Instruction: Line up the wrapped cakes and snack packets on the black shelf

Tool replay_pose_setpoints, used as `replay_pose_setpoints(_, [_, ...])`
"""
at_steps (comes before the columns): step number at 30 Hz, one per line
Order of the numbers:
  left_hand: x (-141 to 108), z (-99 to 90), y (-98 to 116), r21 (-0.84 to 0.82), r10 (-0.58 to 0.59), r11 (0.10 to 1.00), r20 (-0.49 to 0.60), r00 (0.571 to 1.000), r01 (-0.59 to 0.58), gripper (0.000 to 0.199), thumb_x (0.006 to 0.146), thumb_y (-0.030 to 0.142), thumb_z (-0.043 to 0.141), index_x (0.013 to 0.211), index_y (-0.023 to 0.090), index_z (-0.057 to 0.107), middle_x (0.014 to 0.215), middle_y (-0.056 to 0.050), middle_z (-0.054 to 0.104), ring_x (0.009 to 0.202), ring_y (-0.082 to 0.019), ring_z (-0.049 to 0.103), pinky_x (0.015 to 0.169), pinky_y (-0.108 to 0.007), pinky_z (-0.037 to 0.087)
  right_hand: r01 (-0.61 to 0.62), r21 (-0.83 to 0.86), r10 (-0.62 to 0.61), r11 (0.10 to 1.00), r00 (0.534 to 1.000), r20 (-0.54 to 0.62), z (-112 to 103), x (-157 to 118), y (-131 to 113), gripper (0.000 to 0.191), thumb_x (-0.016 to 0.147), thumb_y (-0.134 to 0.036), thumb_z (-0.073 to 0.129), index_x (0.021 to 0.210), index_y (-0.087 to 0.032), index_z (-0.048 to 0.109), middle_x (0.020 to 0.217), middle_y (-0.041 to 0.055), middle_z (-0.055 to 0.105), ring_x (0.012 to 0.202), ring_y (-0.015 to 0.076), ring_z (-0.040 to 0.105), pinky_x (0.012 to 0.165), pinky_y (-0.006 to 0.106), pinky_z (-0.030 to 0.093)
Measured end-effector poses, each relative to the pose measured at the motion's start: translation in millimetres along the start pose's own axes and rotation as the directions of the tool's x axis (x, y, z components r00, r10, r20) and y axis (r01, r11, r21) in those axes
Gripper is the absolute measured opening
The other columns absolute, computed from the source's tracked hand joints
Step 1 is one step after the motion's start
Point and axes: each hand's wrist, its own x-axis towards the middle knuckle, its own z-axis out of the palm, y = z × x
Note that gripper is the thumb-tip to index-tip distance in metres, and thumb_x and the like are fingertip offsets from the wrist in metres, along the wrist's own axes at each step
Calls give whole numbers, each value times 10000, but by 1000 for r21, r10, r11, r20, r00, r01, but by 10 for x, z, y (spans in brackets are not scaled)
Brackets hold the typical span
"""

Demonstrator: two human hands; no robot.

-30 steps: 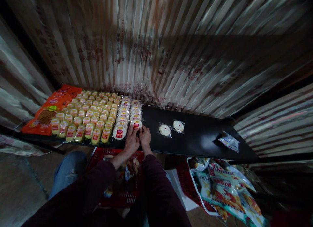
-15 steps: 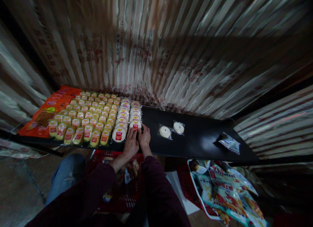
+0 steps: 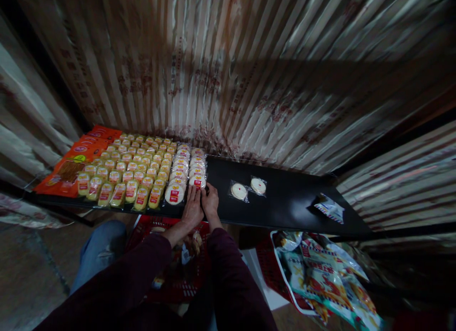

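Little shifts: left hand [image 3: 193,210], fingers together, and right hand [image 3: 210,203], fingers curled, stay at the near edge of the white round pack [image 3: 197,180] nearest on the black shelf [image 3: 278,212], any pinch untellable, work seemingly still on that pack.

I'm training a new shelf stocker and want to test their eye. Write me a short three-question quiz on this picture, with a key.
1. True or false: the orange packets lie to the left of the yellow packets on the black shelf.
2. The left hand has its fingertips at: A) a yellow packet, B) a round white packet, C) an orange packet.
3. What lies farthest right on the shelf?

Key: 1. True. 2. B. 3. The small blue-and-white packet.
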Motion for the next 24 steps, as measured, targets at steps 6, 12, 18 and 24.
replay_pose_setpoints(6, [-291,-156,96,32,21,999,81,996,-23,556,749,94,469,1303,69,483,1466,-185,378,1436,-289,159,1156,-520,235,24,14,-24,1000,999,-25,-62,-391,-72,351,837,-192,428,1130,-119,607,1125,147,610,1011,202,557,927,339,438])
replay_pose_setpoints(12, [-816,-285,-6,48,72,996,181,981,-81,566,748,91,468,1314,65,469,1421,-190,439,1415,-257,238,1153,-499,269,47,87,-44,995,999,-28,-42,-971,-32,367,832,-139,365,1108,-132,607,1114,129,569,1012,177,543,936,320,438])
replay_pose_setpoints(18, [-1109,-411,-68,25,145,988,180,973,-152,558,740,50,432,1295,78,482,1448,-177,407,1430,-239,204,1148,-483,291,70,99,-64,993,996,-68,-49,-1142,-53,356,811,-127,386,1086,-134,612,1140,129,558,1022,173,545,940,316,438])
replay_pose_setpoints(24, [-894,-444,65,58,121,990,96,988,-127,523,717,10,415,1215,100,546,1470,-153,376,1425,-243,217,1149,-475,289,-44,85,51,995,995,-82,-111,-689,-160,334,814,-184,433,1085,-107,615,1107,144,624,1024,196,565,950,332,432])
